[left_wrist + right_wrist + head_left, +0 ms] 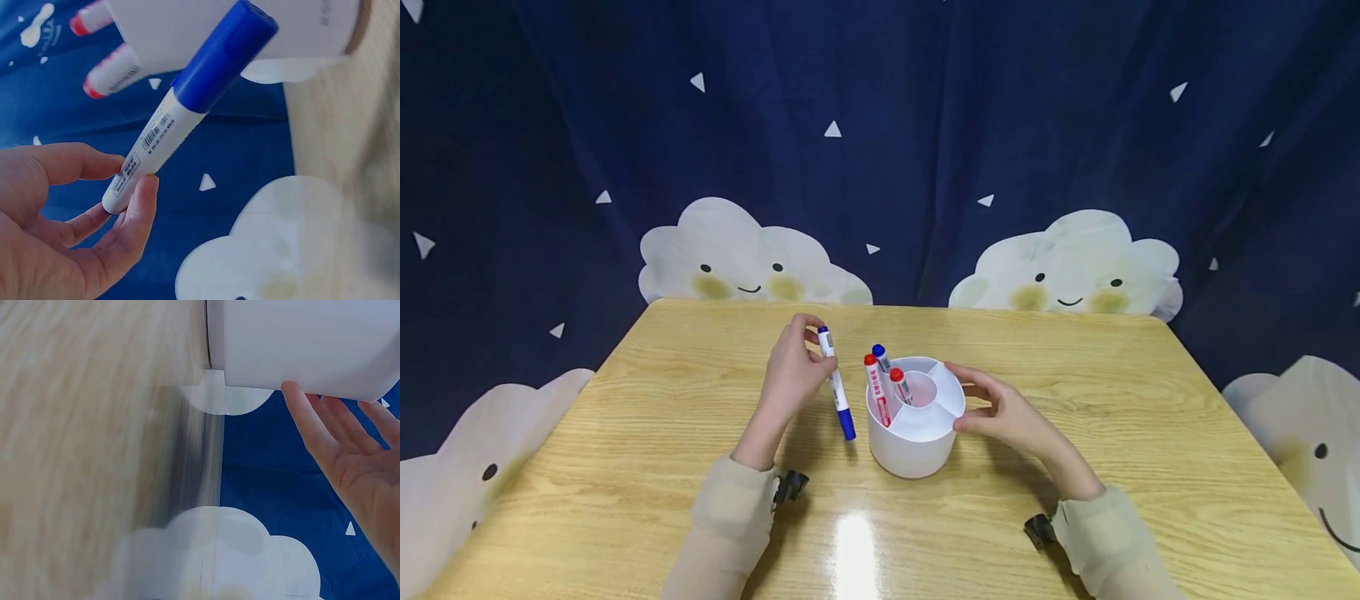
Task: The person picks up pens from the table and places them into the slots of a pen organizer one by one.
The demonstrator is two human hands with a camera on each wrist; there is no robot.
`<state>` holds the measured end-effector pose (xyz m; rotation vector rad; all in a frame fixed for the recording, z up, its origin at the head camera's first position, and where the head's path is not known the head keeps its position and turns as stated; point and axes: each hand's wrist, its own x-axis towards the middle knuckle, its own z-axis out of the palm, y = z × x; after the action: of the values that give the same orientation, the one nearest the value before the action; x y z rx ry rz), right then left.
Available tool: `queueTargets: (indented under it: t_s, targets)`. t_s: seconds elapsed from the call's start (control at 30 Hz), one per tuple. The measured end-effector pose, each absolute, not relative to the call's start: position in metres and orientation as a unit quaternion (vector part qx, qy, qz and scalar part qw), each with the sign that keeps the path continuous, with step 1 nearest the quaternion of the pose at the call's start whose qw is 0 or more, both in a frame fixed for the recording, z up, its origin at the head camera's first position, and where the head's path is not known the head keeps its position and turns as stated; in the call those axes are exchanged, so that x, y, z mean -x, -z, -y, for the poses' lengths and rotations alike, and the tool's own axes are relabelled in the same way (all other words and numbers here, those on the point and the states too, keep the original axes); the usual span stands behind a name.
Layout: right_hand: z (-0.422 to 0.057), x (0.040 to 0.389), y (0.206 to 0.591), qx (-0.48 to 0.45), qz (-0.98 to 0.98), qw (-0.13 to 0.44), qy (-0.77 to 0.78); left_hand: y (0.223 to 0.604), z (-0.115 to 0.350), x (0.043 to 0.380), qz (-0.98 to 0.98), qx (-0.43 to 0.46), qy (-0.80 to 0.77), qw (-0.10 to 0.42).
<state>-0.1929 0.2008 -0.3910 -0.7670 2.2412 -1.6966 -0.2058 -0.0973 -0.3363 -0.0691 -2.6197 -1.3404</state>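
Note:
My left hand (793, 367) pinches a white marker (836, 379) near its upper end between thumb and fingers. Its blue cap (226, 53) points down, just left of a round white pen organizer (913, 457), and the marker leans slightly. Two red-capped markers (877, 390) and one blue-capped marker (882, 358) stand in the organizer; one of the red ones (901, 386) is in the central ring. On the organizer's right side, my right hand (1003, 414) touches the rim and wall with spread, fairly straight fingers (306, 419).
The organizer stands on a light wooden table (1112, 400). Behind the far table edge hangs a dark blue curtain (910, 150) with white clouds and triangles. Dark wrist devices (791, 487) sit at both sleeves.

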Motion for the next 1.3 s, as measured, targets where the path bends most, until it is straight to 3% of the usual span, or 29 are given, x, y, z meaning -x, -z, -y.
queueTargets:
  t_s: [0.87, 1.3]
  targets:
    - [-0.2, 0.19, 0.385, 0.264, -0.766, 0.109, 0.577, 0.291, 0.077, 0.16, 0.8, 0.13, 0.535, 0.241]
    - [-0.199, 0.19, 0.385, 0.265, -0.763, 0.109, 0.579, 0.298, 0.061, 0.152, 0.776, 0.207, 0.55, 0.231]
